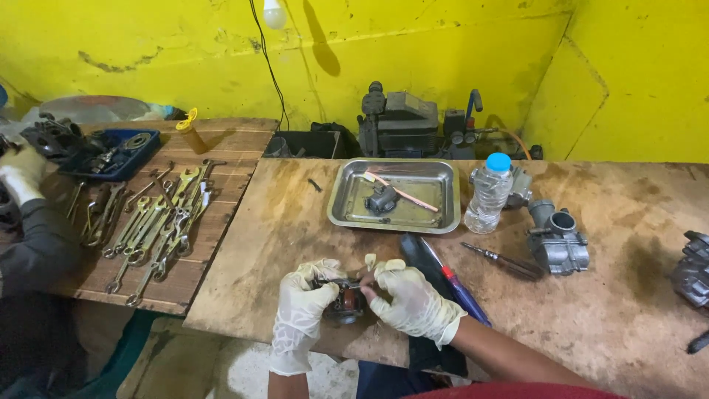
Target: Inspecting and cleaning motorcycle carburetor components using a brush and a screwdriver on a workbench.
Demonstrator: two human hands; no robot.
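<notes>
Nearest thing: both gloved hands met over a small dark metal part [343, 301] at the near edge of the wooden board [620, 310], just in front of the person.
Left hand [303, 310]: wrapped in a pale glove, it cupped the part from the left, fingers [325, 275] curled around its top and side.
Right hand [412, 299]: also gloved, it closed on the part from the right, thumb and forefinger [378, 275] pinched together at its upper edge.
Part and fingers: the part sat between the two palms, mostly hidden by them; only its dark lower body and a reddish patch showed under the fingertips.
Just beside the right hand: a screwdriver with a red and blue handle [459, 290] lay on a dark cloth [417, 255], and a second, dark screwdriver [502, 261] lay further right.
Middle of the board: a steel tray [443, 185] held a small dark piece and a thin stick; a clear bottle with a blue cap [489, 193] stood upright at its right.
Right side: a grey carburettor [557, 240] rested well apart from the hands.
Left bench: rows of wrenches [151, 225] lay on planks, near another person's gloved hand [21, 171].
</notes>
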